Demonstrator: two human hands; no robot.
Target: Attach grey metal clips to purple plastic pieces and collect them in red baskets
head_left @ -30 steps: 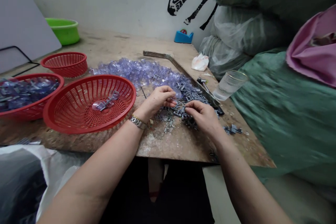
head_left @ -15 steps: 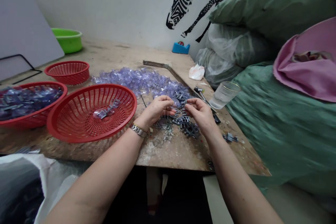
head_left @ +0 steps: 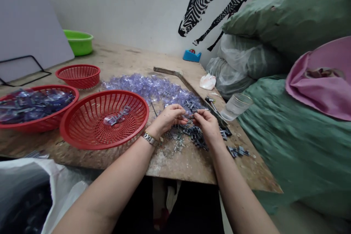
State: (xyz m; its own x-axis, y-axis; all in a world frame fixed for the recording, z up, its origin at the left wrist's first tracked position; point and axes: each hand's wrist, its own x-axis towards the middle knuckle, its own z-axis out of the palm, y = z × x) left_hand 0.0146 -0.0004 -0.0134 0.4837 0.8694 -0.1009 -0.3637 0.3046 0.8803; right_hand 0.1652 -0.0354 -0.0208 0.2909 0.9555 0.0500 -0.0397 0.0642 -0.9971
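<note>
While fingertips meet over the scattered small grey metal clips [head_left: 196, 134], left hand [head_left: 170, 116] and right hand [head_left: 207, 124] pinch one clear violet plastic piece [head_left: 189, 115] between them, steadying it.

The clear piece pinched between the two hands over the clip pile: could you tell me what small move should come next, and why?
Probably a short carry by the left hand to the near red basket. Both hands' fingertips meet on a small clear piece, the right hand pressing from the other side, and the basket holds one clear piece with a grey clip.
</note>
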